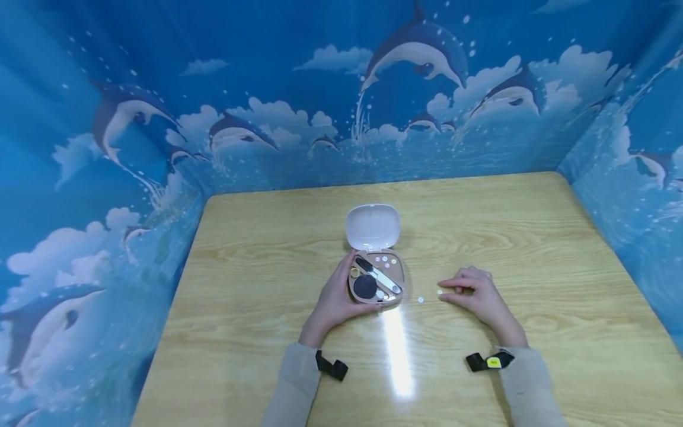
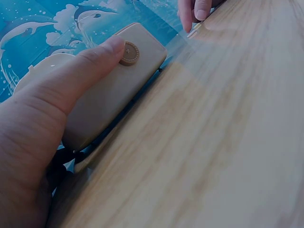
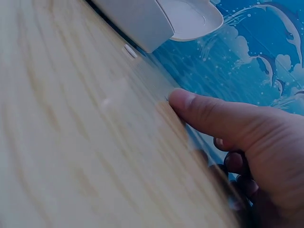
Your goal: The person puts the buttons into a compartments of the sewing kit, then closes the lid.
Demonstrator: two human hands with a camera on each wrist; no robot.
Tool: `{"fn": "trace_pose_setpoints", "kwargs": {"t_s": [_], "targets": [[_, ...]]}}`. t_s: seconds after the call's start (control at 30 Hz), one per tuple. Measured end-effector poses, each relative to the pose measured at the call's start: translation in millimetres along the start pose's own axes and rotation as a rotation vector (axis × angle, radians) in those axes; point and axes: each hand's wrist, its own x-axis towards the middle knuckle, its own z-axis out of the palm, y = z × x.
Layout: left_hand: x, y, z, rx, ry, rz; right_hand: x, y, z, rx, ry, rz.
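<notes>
My left hand (image 1: 337, 295) grips the left side of an open sewing kit box (image 1: 402, 279). In the left wrist view its thumb lies beside the round brown catch (image 2: 129, 53) on the box's front wall. The white lid (image 1: 372, 228) stands raised behind. To the right, my right hand (image 1: 475, 293) rests low at the table, thumb and index fingertips apart on either side of a small white button (image 1: 440, 292). Another white button (image 1: 420, 300) lies between that hand and the box. The thumb hides the first button in the right wrist view.
Inside the box are a black round piece (image 1: 365, 286), a white-handled tool (image 1: 385, 279) with a dark end, a gold ring (image 1: 354, 272) and several white buttons (image 1: 386, 259). A dolphin-print curtain (image 1: 299, 142) borders the wooden table (image 1: 256, 261).
</notes>
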Motion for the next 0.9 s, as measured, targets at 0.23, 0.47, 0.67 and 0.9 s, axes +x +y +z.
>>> {"fn": "trace_pose_setpoints", "kwargs": {"t_s": [0.23, 0.47, 0.67, 0.9], "targets": [[-0.5, 0.6, -1.6, 0.002, -0.002, -0.004, 2.5, -3.5, 2.7, -0.030, 0.038, -0.006], [0.0, 0.8, -2.0, 0.000, -0.005, 0.003, 2.0, -2.2, 5.3, -0.032, 0.063, -0.028], [-0.3, 2.0, -1.8, -0.001, -0.007, -0.002, 1.3, -2.6, 5.5, -0.052, 0.065, -0.025], [0.0, 1.8, -1.0, 0.001, -0.004, 0.001, 0.9, -4.7, 4.3, -0.084, 0.051, -0.002]]}}
